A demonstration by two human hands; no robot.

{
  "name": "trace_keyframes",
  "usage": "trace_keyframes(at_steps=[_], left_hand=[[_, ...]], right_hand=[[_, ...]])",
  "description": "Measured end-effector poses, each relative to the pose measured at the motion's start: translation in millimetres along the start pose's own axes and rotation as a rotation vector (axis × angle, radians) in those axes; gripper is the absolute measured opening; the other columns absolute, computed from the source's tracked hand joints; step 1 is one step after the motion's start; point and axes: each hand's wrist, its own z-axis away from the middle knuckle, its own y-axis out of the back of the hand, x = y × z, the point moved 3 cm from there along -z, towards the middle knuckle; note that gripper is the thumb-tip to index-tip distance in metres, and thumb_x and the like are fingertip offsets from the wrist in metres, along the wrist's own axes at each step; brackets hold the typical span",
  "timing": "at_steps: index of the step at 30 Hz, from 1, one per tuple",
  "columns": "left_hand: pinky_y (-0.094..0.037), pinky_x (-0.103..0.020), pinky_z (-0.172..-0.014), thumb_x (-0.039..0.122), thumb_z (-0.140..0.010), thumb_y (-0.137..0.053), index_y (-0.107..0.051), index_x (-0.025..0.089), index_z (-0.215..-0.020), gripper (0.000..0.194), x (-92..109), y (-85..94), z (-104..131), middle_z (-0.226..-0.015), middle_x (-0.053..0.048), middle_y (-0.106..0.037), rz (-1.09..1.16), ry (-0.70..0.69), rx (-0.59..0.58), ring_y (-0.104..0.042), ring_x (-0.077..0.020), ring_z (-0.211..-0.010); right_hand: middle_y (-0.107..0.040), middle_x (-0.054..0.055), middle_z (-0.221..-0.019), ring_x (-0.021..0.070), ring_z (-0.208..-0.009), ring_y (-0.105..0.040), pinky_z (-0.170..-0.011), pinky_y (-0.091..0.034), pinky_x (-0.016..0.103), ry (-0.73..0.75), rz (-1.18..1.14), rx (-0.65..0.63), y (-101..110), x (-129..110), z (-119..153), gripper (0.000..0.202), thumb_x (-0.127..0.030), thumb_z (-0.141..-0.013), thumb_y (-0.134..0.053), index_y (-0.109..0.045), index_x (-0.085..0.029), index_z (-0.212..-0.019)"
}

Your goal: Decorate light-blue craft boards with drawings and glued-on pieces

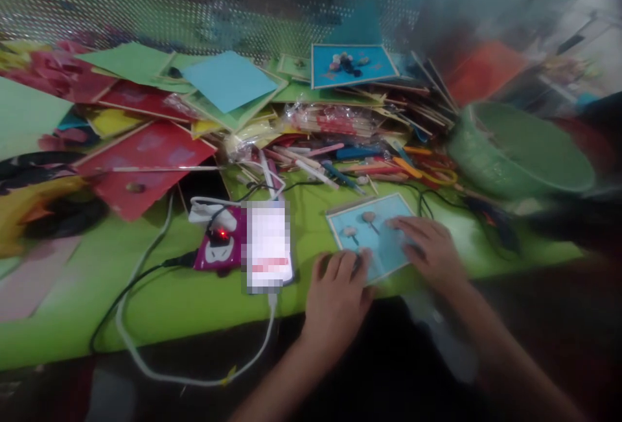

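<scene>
A light-blue card point(383, 255) with a pale border lies on the green tabletop in front of me. Two small rounded pieces like pebbles, one at the upper middle point(369, 217) and one at the left point(349, 231), sit on it with dark stem-like lines below. My left hand point(337, 289) is at the card's lower left edge, fingers curled together; a small dark spot shows by the fingertips, too blurred to name. Reaching over the card's right side, my right hand point(434, 250) has its fingers stretched out, the tips touching or just above the surface.
Left of the card lies a lit phone point(269, 247) on a cable, beside a purple power strip point(221, 250). Pens and pencils point(315, 159), orange-handled scissors point(427, 169) and stacked coloured cards point(228, 82) are behind. A green bowl point(525, 150) stands right.
</scene>
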Motion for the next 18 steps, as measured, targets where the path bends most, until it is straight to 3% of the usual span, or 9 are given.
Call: trace_keyframes(at_steps=[11, 18], left_hand=[[-0.047, -0.051, -0.106, 0.04, -0.094, -0.07, -0.053, 0.019, -0.148, 0.06, 1.8, 0.3, 1.8, -0.122, -0.009, -0.071, 0.064, 0.029, 0.043, -0.063, -0.0265, -0.116], [-0.045, -0.048, -0.107, 0.04, -0.098, -0.064, -0.052, 0.018, -0.149, 0.057, 0.3, 3.0, 5.7, -0.125, -0.01, -0.072, 0.08, 0.015, 0.069, -0.064, -0.0257, -0.12]], right_hand=[[-0.068, 0.007, -0.142, 0.0309, -0.127, -0.062, -0.107, -0.044, 0.052, -0.036, 0.057, -0.042, 4.9, -2.3, 2.9, 0.049, -0.031, -0.099, -0.058, -0.057, -0.029, -0.148], [-0.064, 0.008, -0.147, 0.0319, -0.13, -0.059, -0.108, -0.044, 0.052, 0.066, 0.004, -0.069, 4.5, -28.1, -28.6, 0.058, -0.028, -0.099, -0.056, -0.047, -0.031, -0.157]])
